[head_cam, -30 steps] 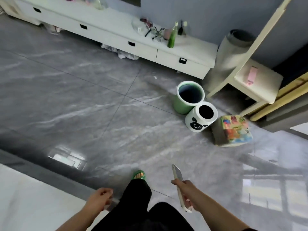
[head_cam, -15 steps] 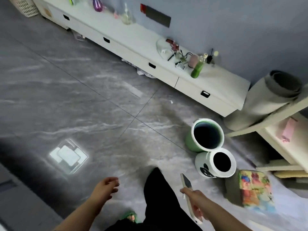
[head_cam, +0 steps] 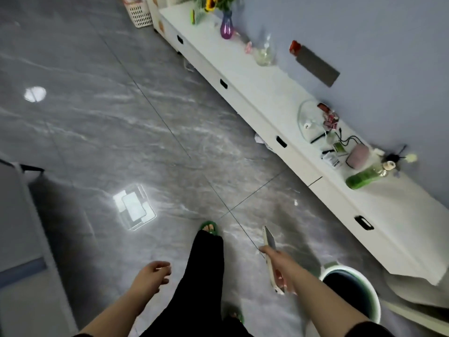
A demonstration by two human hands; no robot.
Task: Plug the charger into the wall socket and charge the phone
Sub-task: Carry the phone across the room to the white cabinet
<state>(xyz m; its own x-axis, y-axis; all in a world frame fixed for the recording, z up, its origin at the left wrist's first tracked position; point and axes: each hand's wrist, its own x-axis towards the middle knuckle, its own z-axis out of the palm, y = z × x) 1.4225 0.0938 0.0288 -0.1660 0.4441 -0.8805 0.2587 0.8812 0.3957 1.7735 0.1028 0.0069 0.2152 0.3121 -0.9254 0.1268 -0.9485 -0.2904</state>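
My right hand (head_cam: 279, 265) grips a slim white phone (head_cam: 269, 244) edge-on, low in the view above the grey tiled floor. My left hand (head_cam: 150, 276) hangs free beside my leg, fingers loosely apart and holding nothing. Along the blue wall runs a long white low cabinet (head_cam: 267, 113). On its top, near the right, lies a tangle of black cable and small white charger-like pieces (head_cam: 336, 152) next to a glass plate (head_cam: 307, 120). A dark rectangular panel (head_cam: 315, 65) is on the wall above the cabinet. I cannot make out a socket.
A green bottle (head_cam: 364, 176), a pink round object (head_cam: 357, 156), a purple vase with flowers (head_cam: 227, 26) and a glass vase (head_cam: 264, 51) stand on the cabinet. A green-rimmed bin (head_cam: 352, 291) is by my right arm. A white basket (head_cam: 139, 13) sits far back.
The view has swung left along the cabinet as I walk; the bins and stool slid out to the right. My right hand keeps hold of the phone, my left stays empty.
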